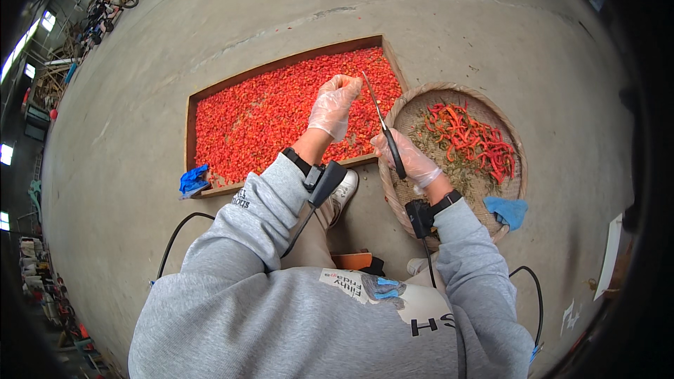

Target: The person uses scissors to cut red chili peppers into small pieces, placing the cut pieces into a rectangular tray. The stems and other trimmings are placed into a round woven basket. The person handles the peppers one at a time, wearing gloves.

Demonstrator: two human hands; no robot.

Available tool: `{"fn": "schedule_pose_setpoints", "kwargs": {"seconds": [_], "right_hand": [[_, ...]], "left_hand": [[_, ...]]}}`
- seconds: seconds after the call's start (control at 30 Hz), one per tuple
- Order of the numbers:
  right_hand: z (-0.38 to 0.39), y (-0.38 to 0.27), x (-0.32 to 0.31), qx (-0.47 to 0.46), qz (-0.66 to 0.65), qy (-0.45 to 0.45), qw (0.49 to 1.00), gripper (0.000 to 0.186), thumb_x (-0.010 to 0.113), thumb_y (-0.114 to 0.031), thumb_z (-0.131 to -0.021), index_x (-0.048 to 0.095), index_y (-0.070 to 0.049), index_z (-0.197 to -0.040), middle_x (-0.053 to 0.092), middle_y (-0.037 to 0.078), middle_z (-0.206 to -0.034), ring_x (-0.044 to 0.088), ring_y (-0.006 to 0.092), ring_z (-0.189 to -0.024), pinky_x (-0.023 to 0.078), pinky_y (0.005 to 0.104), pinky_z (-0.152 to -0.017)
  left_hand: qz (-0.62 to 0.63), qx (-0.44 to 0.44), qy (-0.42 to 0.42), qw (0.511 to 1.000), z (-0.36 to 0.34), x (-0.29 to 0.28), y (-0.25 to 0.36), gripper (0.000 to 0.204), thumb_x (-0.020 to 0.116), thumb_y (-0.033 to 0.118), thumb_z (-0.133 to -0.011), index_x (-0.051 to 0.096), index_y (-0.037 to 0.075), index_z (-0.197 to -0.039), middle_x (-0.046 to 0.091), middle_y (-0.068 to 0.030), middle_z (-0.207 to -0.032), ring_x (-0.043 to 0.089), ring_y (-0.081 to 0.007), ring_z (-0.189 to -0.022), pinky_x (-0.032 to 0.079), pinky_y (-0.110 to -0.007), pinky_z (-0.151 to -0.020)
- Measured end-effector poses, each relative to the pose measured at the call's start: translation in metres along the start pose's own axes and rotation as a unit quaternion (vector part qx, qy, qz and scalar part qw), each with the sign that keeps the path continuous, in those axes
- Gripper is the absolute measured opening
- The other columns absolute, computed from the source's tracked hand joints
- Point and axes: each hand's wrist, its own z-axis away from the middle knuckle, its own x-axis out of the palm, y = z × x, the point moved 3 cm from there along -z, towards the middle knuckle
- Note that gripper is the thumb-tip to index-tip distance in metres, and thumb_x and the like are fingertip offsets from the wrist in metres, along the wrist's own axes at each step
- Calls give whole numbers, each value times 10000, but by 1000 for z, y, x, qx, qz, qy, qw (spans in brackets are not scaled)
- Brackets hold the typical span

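My right hand, in a clear plastic glove, is closed around the black handle of a pair of scissors, seen almost edge-on. Their narrow metal blades point up and away to the left. Beside the blade tips, my left hand, also gloved, is closed in a pinch over the tray; what its fingers hold is too small to make out. Cut red chili pieces fill the wooden tray below. Long whole red chilies lie in a round woven basket to the right, among green stem bits.
A blue cloth hangs over the basket's near rim. Crumpled blue material sits on the tray's near left corner. My shoe is close to the tray's front edge. Cables run by both arms. Clutter lines the far left wall.
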Motion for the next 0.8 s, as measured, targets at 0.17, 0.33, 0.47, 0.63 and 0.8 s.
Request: {"fn": "schedule_pose_setpoints", "kwargs": {"seconds": [0.17,0.33,0.47,0.63,0.8], "right_hand": [[-2,-2,0,-2,8,12,1000,159,592,-161,-889,558,-44,-991,517,-41,-859,473,53,-774,410,193,-732],[0,-7,2,16,-8,33,999,166,609,-176,-876,585,-43,-973,540,-38,-801,498,51,-695,413,197,-641],[1,-8,-2,101,-14,81,991,174,606,-186,-881,595,-36,-968,554,-25,-768,526,58,-670,414,201,-599],[-1,-3,-2,57,15,33,998,167,608,-183,-877,578,-39,-955,547,-14,-770,530,81,-698,431,224,-698],[-1,4,-3,22,49,-2,999,351,647,-318,-834,557,-76,-1073,578,-20,-855,494,29,-709,389,167,-605]], "left_hand": [[-19,-7,-32,999,1,3,-5,289,713,323,-833,588,68,-887,547,33,-794,472,-75,-746,394,-244,-732],[-12,-11,-32,999,3,9,1,308,694,344,-838,580,67,-909,546,35,-791,471,-72,-734,394,-240,-718],[69,-79,60,993,7,7,8,342,590,428,-865,570,91,-922,522,25,-723,421,-77,-576,346,-238,-543],[147,-151,45,977,7,-3,12,257,448,355,-868,545,119,-895,480,8,-651,338,-88,-457,229,-246,-427],[109,-105,22,988,3,-8,8,219,491,246,-855,533,62,-967,524,-29,-709,441,-119,-514,369,-268,-453]]}}
